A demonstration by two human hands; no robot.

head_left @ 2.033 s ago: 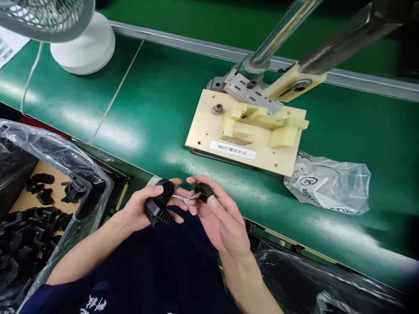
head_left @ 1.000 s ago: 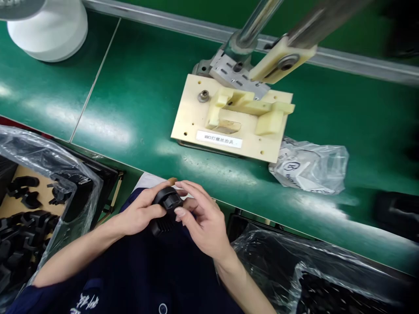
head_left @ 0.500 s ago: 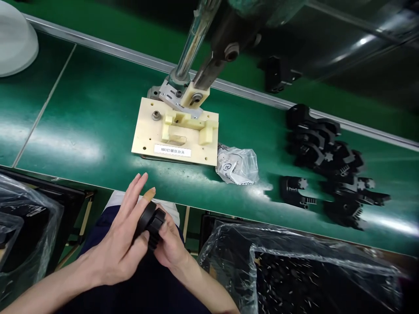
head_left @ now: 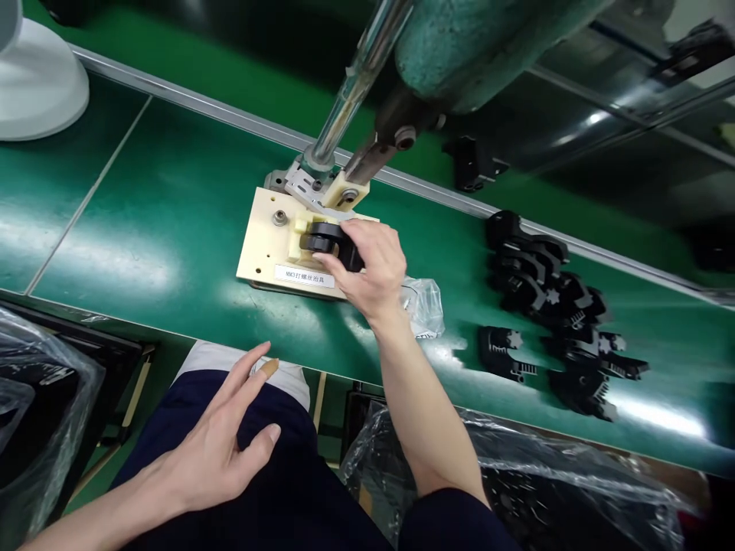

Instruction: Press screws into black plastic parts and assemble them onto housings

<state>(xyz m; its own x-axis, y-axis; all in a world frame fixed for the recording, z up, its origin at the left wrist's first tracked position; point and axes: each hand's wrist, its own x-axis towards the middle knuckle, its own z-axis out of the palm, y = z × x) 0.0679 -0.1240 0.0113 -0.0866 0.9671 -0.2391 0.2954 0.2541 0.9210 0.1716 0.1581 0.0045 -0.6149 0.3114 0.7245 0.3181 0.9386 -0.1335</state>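
My right hand (head_left: 373, 264) grips a black plastic part (head_left: 328, 236) with a rounded end, at the pale yellow holder of the fixture (head_left: 253, 249). Fingers and thumb cover the part's right side, so how deep it sits in the holder is hidden. A printed label (head_left: 304, 275) is stuck to the plate's front edge. Over the fixture, a metal arm with a yellow block (head_left: 347, 191) at its end reaches down beside a clear tube (head_left: 338, 115). My left hand (head_left: 223, 440) hovers above my lap, empty, fingers apart, with a tan covering on one fingertip.
Several black parts (head_left: 534, 264) lie in a cluster on the green bench (head_left: 172, 214) at right. A clear plastic bag (head_left: 423, 306) rests beside the fixture. Plastic-lined bins (head_left: 545, 474) stand below the bench's front edge. A white round base (head_left: 43, 84) is at far left.
My right hand has carried the black part from above my lap, forward to the fixture. My left hand has let go of it and stays low, fingers spread. The view has shifted slightly.
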